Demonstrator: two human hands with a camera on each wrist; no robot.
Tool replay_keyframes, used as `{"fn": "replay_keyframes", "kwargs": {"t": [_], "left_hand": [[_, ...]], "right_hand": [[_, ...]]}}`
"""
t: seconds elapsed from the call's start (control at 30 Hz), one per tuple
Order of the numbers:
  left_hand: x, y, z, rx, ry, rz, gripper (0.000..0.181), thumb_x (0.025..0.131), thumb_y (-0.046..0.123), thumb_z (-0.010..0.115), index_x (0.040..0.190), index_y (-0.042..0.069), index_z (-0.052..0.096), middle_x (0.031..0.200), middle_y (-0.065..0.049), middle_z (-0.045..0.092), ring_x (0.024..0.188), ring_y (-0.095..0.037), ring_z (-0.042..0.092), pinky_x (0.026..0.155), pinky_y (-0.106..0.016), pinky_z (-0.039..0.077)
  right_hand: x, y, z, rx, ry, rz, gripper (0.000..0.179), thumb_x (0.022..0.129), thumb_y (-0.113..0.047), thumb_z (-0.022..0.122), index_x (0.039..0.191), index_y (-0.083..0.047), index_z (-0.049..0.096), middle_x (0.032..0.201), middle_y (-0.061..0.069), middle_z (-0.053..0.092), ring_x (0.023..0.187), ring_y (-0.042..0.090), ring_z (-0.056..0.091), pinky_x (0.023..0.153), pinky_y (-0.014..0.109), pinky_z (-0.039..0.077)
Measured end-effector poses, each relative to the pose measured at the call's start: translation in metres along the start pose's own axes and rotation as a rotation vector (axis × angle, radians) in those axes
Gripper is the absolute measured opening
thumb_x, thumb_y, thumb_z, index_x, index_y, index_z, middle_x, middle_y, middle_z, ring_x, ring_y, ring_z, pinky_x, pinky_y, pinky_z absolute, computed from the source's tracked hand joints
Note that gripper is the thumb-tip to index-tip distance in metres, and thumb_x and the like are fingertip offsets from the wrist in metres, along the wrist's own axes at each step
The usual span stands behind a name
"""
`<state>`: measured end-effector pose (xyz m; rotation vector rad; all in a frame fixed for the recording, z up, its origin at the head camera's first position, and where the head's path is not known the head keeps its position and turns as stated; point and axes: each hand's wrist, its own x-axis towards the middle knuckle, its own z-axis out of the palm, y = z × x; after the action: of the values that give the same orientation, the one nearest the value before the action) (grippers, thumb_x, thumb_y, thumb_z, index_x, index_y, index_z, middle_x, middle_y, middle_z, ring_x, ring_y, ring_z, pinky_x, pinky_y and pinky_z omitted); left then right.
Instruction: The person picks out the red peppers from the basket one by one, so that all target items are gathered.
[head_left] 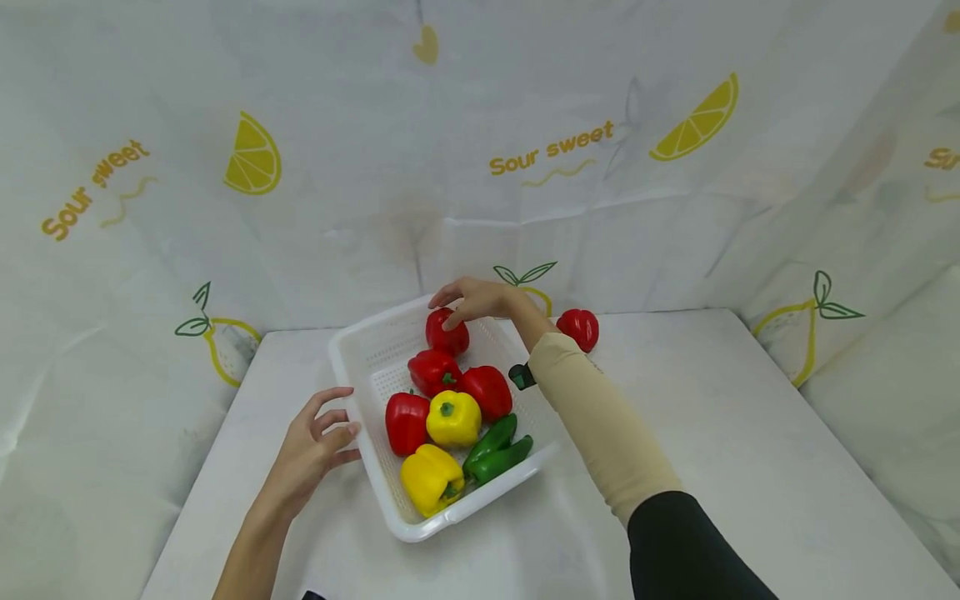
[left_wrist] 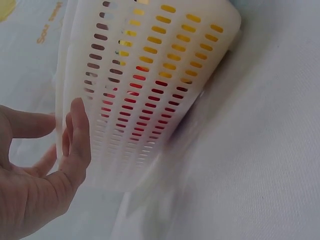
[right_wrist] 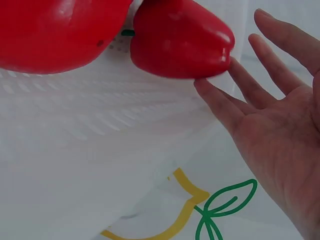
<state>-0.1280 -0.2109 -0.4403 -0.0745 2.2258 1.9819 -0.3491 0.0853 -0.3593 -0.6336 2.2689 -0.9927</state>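
Note:
A white plastic basket [head_left: 378,492] stands angled on the table, holding several red bell peppers [head_left: 407,423], two yellow bell peppers [head_left: 453,419] and green peppers [head_left: 497,450]. My left hand [head_left: 315,442] holds the basket's left rim. In the left wrist view, its thumb and fingers [left_wrist: 80,132] lie on either side of that rim. At the basket's far end my right hand [head_left: 483,302] is over a red bell pepper [head_left: 447,333]. The right wrist view shows spread fingers, with fingertips [right_wrist: 202,89] at the end of that red bell pepper [right_wrist: 182,42].
Another red bell pepper [head_left: 578,330] lies on the table [head_left: 720,433] to the right of the basket, near the back edge. Behind the table hangs a white sheet [head_left: 360,208] with lemon prints. A dark green object [head_left: 521,377] shows beside the right sleeve.

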Motion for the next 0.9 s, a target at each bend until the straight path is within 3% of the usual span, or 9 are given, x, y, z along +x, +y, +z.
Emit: {"fn": "replay_keyframes", "kwargs": {"t": [0.33, 0.63, 0.9], "left_hand": [[0.002, 0.002, -0.001, 0.016, 0.002, -0.001, 0.061, 0.104, 0.009, 0.066, 0.159, 0.014, 0.039, 0.115, -0.004, 0.067, 0.102, -0.016, 0.074, 0.089, -0.039, 0.07], [0.001, 0.0, -0.002, 0.015, -0.005, -0.001, 0.061, 0.104, 0.009, 0.065, 0.159, 0.014, 0.04, 0.116, -0.004, 0.066, 0.102, -0.016, 0.074, 0.089, -0.039, 0.07], [0.001, -0.001, -0.002, 0.002, -0.006, 0.003, 0.059, 0.104, 0.008, 0.064, 0.158, 0.014, 0.04, 0.114, -0.004, 0.065, 0.102, -0.017, 0.074, 0.089, -0.039, 0.07]], "right_hand": [[0.0, -0.005, 0.003, 0.02, -0.055, -0.016, 0.064, 0.096, -0.006, 0.073, 0.156, -0.006, 0.053, 0.165, 0.015, 0.05, 0.149, 0.035, 0.049, 0.125, 0.053, 0.05], [0.009, -0.006, 0.013, -0.02, -0.07, 0.041, 0.066, 0.094, -0.007, 0.079, 0.156, -0.013, 0.056, 0.164, 0.011, 0.051, 0.146, 0.034, 0.049, 0.121, 0.058, 0.052], [0.008, -0.012, 0.019, -0.015, -0.081, 0.055, 0.062, 0.096, -0.003, 0.077, 0.154, -0.012, 0.057, 0.163, 0.012, 0.05, 0.144, 0.032, 0.051, 0.121, 0.047, 0.055]]}}
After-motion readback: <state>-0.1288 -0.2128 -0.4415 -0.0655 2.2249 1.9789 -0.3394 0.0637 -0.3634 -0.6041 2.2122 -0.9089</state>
